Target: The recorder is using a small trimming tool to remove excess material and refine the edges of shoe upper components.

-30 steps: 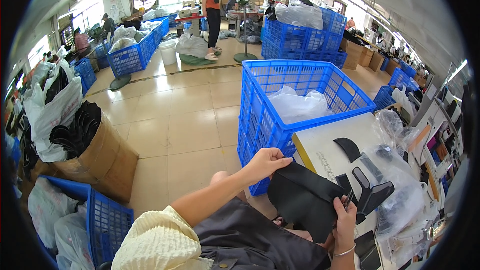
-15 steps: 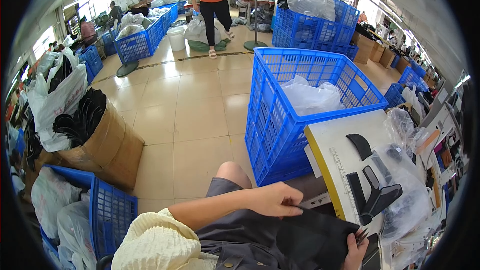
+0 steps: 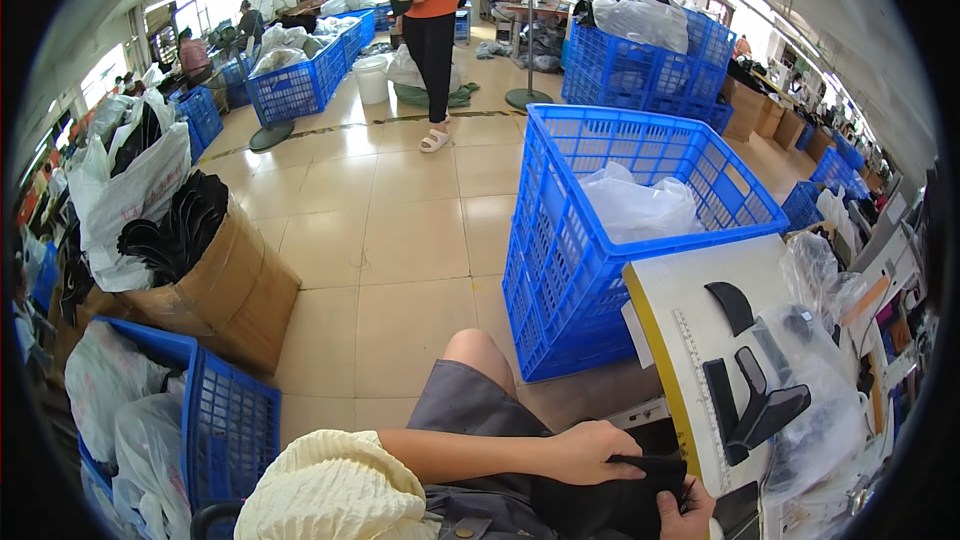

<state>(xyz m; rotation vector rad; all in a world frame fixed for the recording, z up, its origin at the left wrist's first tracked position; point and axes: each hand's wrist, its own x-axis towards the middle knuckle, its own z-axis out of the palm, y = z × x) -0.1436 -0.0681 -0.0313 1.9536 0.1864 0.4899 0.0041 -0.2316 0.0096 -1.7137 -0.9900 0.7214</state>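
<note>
A piece of black fabric [image 3: 590,505] lies over my lap, its upper edge lifted between both hands. My left hand [image 3: 592,452] is closed on this edge, thumb and fingers pinching the cloth. Close by on the right, my right hand [image 3: 688,512] grips the other end, its thumb on top. Whether a small pointed tool is also in that hand is hidden by the fingers and cloth. Beside the hands stands a white work table [image 3: 665,310] with a yellow edge. Black cut pieces [image 3: 765,410] lie on it near a clear plastic bag [image 3: 825,430].
A tall blue crate [image 3: 560,240] with white plastic bags stands ahead of the table. At the left are a cardboard box [image 3: 240,285] of black curved pieces and another blue crate [image 3: 235,430] of bags. A person in orange [image 3: 432,30] stands on the tiled floor beyond.
My left hand has moved right and down, closer to my right hand, which has shifted slightly left. The fabric is now bunched between them. The person in orange has changed stance.
</note>
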